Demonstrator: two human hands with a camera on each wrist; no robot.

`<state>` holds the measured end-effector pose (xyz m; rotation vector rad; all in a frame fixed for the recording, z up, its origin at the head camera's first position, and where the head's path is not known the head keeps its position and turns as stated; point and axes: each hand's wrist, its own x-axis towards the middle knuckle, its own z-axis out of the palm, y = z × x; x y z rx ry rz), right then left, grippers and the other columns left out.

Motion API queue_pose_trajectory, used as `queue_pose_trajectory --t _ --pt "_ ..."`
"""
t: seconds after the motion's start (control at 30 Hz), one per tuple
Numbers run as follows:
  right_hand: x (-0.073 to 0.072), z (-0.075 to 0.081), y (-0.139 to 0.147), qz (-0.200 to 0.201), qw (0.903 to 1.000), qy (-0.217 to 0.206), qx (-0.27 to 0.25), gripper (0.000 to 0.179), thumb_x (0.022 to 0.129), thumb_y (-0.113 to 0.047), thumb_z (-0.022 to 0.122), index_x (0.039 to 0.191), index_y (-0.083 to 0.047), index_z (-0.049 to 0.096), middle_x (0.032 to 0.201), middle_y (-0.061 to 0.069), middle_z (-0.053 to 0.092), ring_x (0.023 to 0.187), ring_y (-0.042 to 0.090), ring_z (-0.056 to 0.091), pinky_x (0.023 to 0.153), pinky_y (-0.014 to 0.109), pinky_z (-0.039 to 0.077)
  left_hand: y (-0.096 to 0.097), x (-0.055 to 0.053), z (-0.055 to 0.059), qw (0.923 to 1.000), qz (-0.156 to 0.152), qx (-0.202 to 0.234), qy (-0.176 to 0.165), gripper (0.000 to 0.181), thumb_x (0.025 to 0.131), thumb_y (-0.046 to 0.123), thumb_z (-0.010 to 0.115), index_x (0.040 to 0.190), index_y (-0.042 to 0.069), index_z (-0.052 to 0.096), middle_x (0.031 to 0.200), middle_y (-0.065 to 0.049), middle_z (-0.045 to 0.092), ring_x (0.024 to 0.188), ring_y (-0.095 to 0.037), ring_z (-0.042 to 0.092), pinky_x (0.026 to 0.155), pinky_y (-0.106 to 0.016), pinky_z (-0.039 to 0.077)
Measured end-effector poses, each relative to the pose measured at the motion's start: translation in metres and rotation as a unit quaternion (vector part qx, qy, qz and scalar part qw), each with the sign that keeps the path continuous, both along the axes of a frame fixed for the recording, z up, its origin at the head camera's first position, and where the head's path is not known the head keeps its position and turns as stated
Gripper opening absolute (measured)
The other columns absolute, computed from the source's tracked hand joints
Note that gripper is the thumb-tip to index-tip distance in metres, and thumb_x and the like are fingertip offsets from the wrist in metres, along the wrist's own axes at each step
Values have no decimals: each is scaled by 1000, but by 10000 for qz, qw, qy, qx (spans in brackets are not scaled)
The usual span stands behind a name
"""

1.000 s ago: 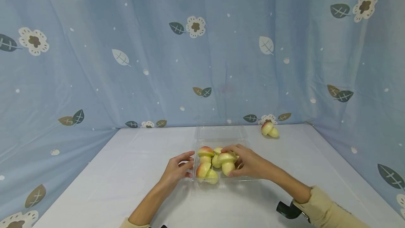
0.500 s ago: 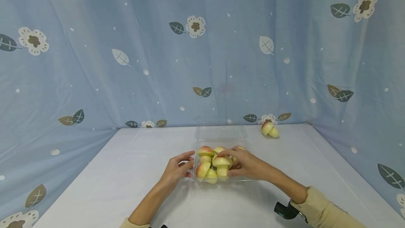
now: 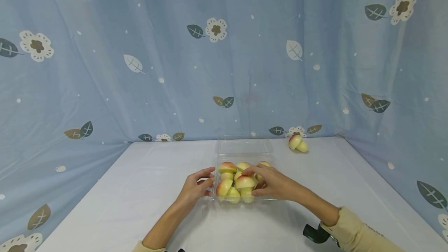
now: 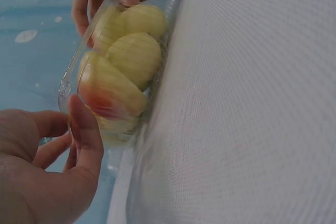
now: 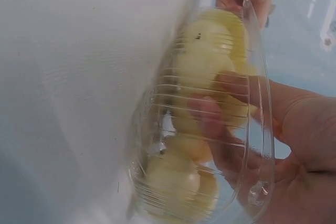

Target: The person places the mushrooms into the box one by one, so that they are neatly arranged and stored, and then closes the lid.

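Observation:
A clear plastic clamshell box (image 3: 280,196) stands lidded-side back at the middle of the table, with several yellow-green, red-blushed toy mushrooms (image 3: 227,167) in it. My right hand (image 3: 274,182) reaches into its front right part. Thumb and fingers there hold one toy mushroom (image 3: 246,183), cap up and stem toward me, close beside its neighbour (image 3: 228,191). On the box's left side, my left hand (image 3: 196,185) has its thumb and fingers at the rim; in the left wrist view the thumb (image 4: 84,124) overlaps the clear wall. Through the ribbed wall in the right wrist view, the right thumb (image 5: 209,116) shows against the mushroom.
Behind the box leans its open clear lid (image 3: 245,147). One more toy mushroom (image 3: 298,143) lies at the back right of the white table (image 3: 157,166). A blue patterned curtain (image 3: 175,69) encloses the back and sides.
My right hand has moved the held mushroom left, then slightly toward me and lower, beside the front left one. A mushroom behind the right hand has come into view. My left hand stays put.

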<state>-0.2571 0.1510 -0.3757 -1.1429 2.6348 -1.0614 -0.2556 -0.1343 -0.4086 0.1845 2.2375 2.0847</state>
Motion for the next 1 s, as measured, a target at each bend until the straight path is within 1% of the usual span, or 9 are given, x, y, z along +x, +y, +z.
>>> queue_pose_trajectory --t 0.13,0.33,0.53,0.73,0.83,1.0 --pt "0 -1 0 -56 10000 -25 28 55 84 -7 77 134 -13 54 128 8 53 101 24 64 76 17 57 0 0 0 10000 -6 -10 6 42 95 7 62 137 3 56 109 -10 55 80 -14 57 58 -22 55" --pt "0 0 1 -14 9999 155 32 55 84 -8 77 133 -12 55 125 10 54 96 23 66 74 16 57 0 0 0 10000 -10 -4 31 42 95 6 62 137 2 56 108 -10 55 80 -13 56 58 -22 55" --pt "0 2 5 23 9996 295 37 56 84 -11 77 135 -10 54 129 12 54 102 25 63 75 17 57 0 0 -1 10000 -21 7 31 42 95 6 61 137 2 56 107 -10 55 79 -13 56 57 -22 55" --pt "-1 1 9 -4 9997 244 22 54 83 -12 78 133 -10 55 131 14 54 102 26 64 75 16 57 0 0 -1 10000 -26 -13 20 43 96 6 61 138 2 55 107 -10 55 79 -13 56 57 -22 55" --pt "-3 1 9 -3 9997 238 -13 51 83 -13 78 129 -10 57 128 12 56 102 25 63 75 15 57 0 -1 -1 10000 9 -35 20 43 95 7 62 137 2 55 107 -10 55 79 -13 56 57 -22 55" --pt "-4 -1 5 -8 9994 349 -2 43 84 -10 77 124 -11 61 122 8 59 103 23 61 75 15 57 0 0 -1 10000 40 -69 33 43 95 7 62 137 2 55 107 -10 55 80 -13 56 57 -23 55"
